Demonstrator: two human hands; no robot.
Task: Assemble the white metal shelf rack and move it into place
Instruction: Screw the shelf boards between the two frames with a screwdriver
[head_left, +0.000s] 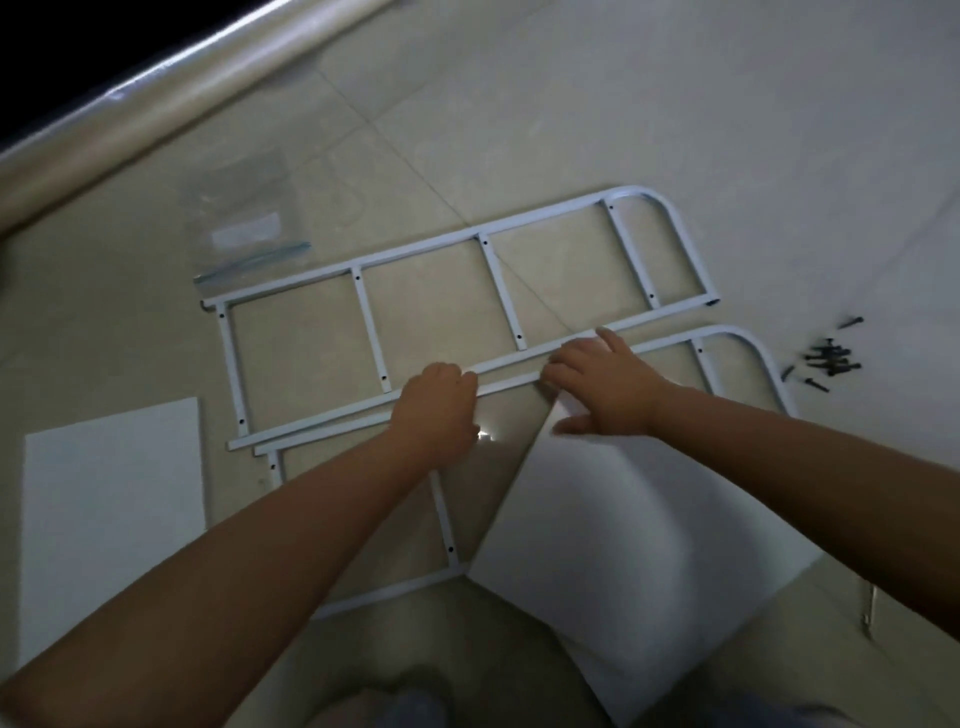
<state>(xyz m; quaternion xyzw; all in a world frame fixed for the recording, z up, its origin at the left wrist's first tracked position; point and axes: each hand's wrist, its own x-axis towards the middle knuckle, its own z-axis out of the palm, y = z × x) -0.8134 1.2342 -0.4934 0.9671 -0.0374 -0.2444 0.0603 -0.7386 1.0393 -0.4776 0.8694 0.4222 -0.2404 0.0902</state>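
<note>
Two white ladder-shaped side frames lie flat on the tiled floor. The far frame (363, 317) is fully in view. The near frame (447, 530) is partly covered by a white shelf panel (639, 545) and by my arms. My left hand (439, 405) grips the near frame's top rail with curled fingers. My right hand (597, 387) rests on the top corner of the shelf panel, fingers spread, fingertips at the rail. A second white panel (109, 514) lies at the left.
Several black screws (828, 358) are scattered at the right. An empty clear zip bag (244, 228) lies beyond the far frame. A wall base and dark opening run along the upper left. A thin metal piece (868, 608) lies at the lower right.
</note>
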